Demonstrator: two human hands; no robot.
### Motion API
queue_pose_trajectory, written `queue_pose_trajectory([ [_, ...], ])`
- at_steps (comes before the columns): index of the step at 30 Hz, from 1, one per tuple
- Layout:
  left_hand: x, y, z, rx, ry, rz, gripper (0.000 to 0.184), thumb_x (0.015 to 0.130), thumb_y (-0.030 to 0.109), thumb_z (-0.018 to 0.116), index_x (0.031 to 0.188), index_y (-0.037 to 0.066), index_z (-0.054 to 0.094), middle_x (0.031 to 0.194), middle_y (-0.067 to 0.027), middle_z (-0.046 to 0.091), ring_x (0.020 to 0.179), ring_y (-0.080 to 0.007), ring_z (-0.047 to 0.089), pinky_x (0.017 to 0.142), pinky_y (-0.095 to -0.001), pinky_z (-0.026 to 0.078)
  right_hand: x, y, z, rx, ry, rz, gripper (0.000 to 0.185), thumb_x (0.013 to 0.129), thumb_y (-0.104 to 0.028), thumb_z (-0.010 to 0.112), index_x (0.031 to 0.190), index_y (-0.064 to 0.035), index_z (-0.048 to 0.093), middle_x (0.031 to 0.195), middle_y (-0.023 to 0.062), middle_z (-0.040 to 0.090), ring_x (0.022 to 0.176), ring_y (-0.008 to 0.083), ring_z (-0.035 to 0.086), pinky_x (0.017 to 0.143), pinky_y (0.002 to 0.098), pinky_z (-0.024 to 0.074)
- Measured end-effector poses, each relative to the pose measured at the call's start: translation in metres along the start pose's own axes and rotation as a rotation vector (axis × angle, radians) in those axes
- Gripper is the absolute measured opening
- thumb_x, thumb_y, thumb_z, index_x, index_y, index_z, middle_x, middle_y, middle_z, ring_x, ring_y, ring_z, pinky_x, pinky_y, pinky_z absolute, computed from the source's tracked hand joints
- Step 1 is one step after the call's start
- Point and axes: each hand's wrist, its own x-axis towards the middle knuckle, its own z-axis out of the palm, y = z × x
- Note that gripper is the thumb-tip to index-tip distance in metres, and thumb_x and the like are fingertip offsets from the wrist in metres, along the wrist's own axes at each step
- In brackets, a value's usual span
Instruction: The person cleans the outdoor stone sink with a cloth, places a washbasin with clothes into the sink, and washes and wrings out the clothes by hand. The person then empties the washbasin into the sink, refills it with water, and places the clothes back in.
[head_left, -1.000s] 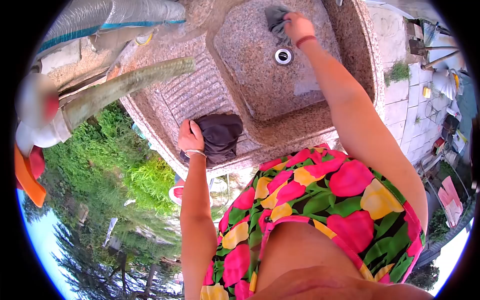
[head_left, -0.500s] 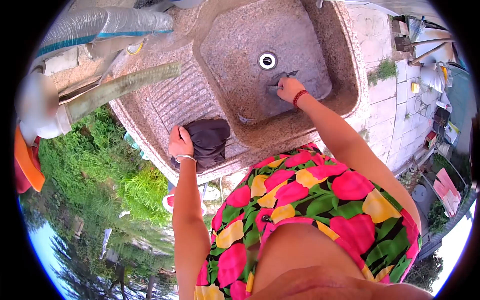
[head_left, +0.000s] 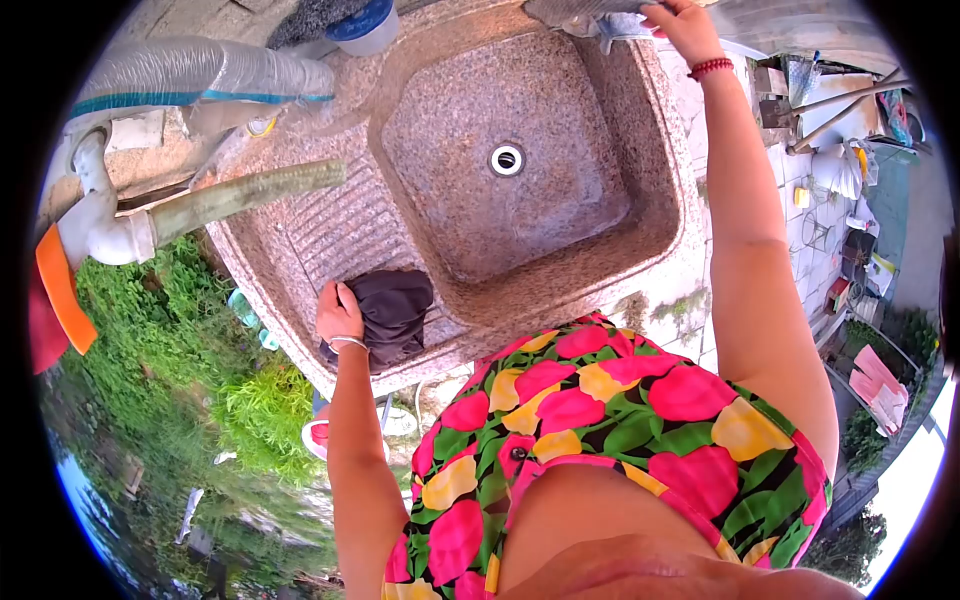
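Observation:
A dark, bunched-up cloth (head_left: 392,312) lies on the ribbed washboard side of the stone sink (head_left: 665,215). My left hand (head_left: 339,312) is closed on its left edge, with the thumb on top. Up at the sink's far right corner, my right hand (head_left: 686,30) reaches out with its fingers pinched at a greyish cloth (head_left: 580,10). A light blue piece of fabric (head_left: 627,30) hangs over the rim just beside those fingers. The basin's drain (head_left: 507,160) has a white ring.
A pipe (head_left: 245,188) juts over the washboard from the left. Above it runs a plastic-wrapped tube (head_left: 205,75). A blue-and-white tub (head_left: 365,28) stands behind the sink. Green plants (head_left: 265,400) grow at the left; paving (head_left: 745,270) lies to the right.
My right hand has moved from the basin floor up to the far right rim. The dark scrap it held there is gone from the basin. My left hand stays on the dark cloth.

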Motion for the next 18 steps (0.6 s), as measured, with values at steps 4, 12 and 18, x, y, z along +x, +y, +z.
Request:
queue_pose_trajectory([
  [4, 0.0, -0.007, 0.007, 0.001, 0.051, 0.036, 0.03, 0.091, 0.032, 0.047, 0.1, 0.008, 0.063, 0.093, -0.0163, 0.064, 0.082, -0.0382, 0.061, 0.07, -0.0451, 0.048, 0.004, 0.042, -0.001, -0.677, 0.639, -0.173, 0.049, 0.076, -0.022, 0.067, 0.118, -0.0024, 0.051, 0.098, 0.023, 0.064, 0.094, 0.0406, 0.061, 0.083, 0.0465, 0.048],
  [12, 0.002, -0.009, 0.008, 0.009, 0.051, 0.049, 0.029, 0.091, 0.031, 0.047, 0.101, 0.009, 0.063, 0.093, -0.0166, 0.065, 0.084, -0.0381, 0.061, 0.072, -0.0447, 0.049, -0.109, 0.022, 0.128, -0.174, 0.221, -0.365, 0.014, 0.08, -0.013, 0.062, 0.091, -0.006, 0.064, 0.091, 0.0126, 0.064, 0.082, 0.0265, 0.063, 0.072, 0.0352, 0.0511],
  [18, 0.001, -0.006, 0.005, 0.014, 0.014, 0.029, 0.03, 0.091, 0.031, 0.048, 0.101, 0.007, 0.063, 0.092, -0.0168, 0.065, 0.082, -0.0377, 0.061, 0.073, -0.0435, 0.049, -0.163, 0.153, 0.231, -0.585, 0.22, 0.842, 0.04, 0.076, -0.029, 0.065, 0.104, -0.0013, 0.063, 0.105, 0.0201, 0.063, 0.106, 0.0362, 0.058, 0.091, 0.0404, 0.0466],
])
